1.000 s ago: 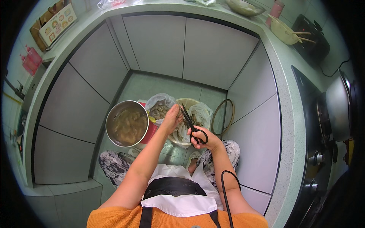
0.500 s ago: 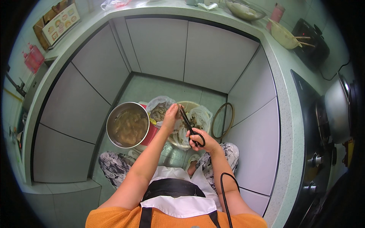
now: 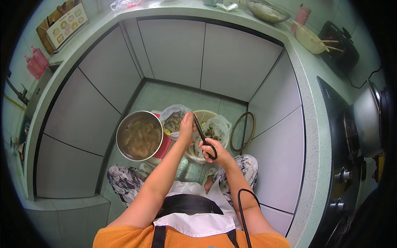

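My right hand [image 3: 215, 151] grips a pair of black scissors [image 3: 201, 133], fingers in the handle loops, blades pointing up toward my left hand [image 3: 187, 126]. My left hand is closed at the blade tips; whatever it pinches is hidden behind the fingers. Beside it, a clear plastic bag [image 3: 168, 111] holds greyish pieces that look like raw shrimp. Beneath both hands sits a pale round basin [image 3: 199, 113], lined on its right with a white plastic bag [image 3: 223, 124] containing dark scraps. To the left, a steel pot [image 3: 117, 142] contains brownish liquid with pale pieces in it.
A red thing [image 3: 164, 148] shows between pot and basin. Right of the basin, a brown ring [image 3: 233, 132] leans near the cabinet [image 3: 277, 124]. Grey cabinets surround the tiled floor. Above runs a counter [image 3: 178, 9] with a bowl [image 3: 308, 38], chopsticks and a stove [image 3: 331, 124].
The scissors' handles have drawn closer together and shifted slightly left with my right hand. My left hand stays at the blade tips. Pot and bags keep their places.
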A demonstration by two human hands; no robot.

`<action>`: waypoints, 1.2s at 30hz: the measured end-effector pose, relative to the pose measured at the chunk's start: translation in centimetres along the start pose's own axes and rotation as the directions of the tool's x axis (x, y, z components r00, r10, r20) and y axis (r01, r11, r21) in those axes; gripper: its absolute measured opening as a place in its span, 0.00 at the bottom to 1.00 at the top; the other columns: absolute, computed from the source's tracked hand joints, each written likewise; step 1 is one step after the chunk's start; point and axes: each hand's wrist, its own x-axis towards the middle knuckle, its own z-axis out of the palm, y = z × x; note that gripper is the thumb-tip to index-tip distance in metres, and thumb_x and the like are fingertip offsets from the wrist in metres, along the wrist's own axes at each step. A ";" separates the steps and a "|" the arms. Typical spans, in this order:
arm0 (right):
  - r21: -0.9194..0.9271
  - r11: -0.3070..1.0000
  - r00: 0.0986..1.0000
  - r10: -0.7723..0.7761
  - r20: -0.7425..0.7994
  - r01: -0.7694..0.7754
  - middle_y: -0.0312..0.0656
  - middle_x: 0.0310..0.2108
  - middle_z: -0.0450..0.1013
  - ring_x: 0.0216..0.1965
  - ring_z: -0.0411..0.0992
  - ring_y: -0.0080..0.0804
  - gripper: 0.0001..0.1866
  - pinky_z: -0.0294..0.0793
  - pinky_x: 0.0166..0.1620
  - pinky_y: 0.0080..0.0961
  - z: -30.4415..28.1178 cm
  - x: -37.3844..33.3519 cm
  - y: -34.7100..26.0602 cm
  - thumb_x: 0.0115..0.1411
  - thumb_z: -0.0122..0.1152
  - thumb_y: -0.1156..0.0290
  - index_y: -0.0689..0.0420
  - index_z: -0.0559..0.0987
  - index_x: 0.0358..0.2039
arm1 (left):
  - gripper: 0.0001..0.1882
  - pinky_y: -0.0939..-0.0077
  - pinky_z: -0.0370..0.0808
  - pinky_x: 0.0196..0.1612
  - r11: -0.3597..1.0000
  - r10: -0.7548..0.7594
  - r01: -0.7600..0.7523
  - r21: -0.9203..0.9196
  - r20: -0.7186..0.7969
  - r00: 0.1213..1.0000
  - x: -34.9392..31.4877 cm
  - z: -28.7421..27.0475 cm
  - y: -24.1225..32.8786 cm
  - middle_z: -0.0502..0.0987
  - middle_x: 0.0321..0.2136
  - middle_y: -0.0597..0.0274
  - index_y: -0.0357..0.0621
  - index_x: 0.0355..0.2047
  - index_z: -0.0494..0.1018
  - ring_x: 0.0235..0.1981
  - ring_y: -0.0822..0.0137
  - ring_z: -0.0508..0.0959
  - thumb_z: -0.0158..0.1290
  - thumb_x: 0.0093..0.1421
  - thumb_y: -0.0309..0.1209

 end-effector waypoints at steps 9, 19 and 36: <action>-0.057 0.998 0.999 -0.028 -0.036 0.026 0.32 0.13 0.63 0.09 0.58 0.19 0.07 0.54 0.13 0.16 0.3 0.0 -0.2 0.54 0.54 0.69 0.56 0.69 0.31 | 0.14 0.87 0.52 0.17 0.998 -0.035 0.037 -0.048 0.036 0.999 0.0 -0.5 -0.2 0.59 0.16 0.73 0.49 0.29 0.63 0.15 0.81 0.56 0.39 0.65 0.44; -0.041 0.999 0.999 -0.038 -0.031 0.036 0.32 0.13 0.62 0.09 0.57 0.18 0.08 0.53 0.13 0.15 0.2 0.3 0.2 0.54 0.55 0.68 0.57 0.69 0.31 | 0.14 0.87 0.50 0.15 0.998 0.001 -0.001 -0.057 0.004 1.000 -0.1 -0.5 -0.5 0.57 0.14 0.74 0.47 0.30 0.64 0.13 0.82 0.54 0.38 0.65 0.43; -0.095 0.993 0.997 0.076 0.026 -0.073 0.31 0.17 0.67 0.14 0.63 0.18 0.09 0.53 0.15 0.14 0.8 -0.5 -1.2 0.55 0.53 0.67 0.55 0.69 0.36 | 0.17 0.87 0.52 0.16 0.982 -0.085 0.086 -0.170 0.015 0.996 -0.8 -0.7 0.4 0.59 0.16 0.74 0.47 0.31 0.65 0.13 0.81 0.56 0.40 0.63 0.47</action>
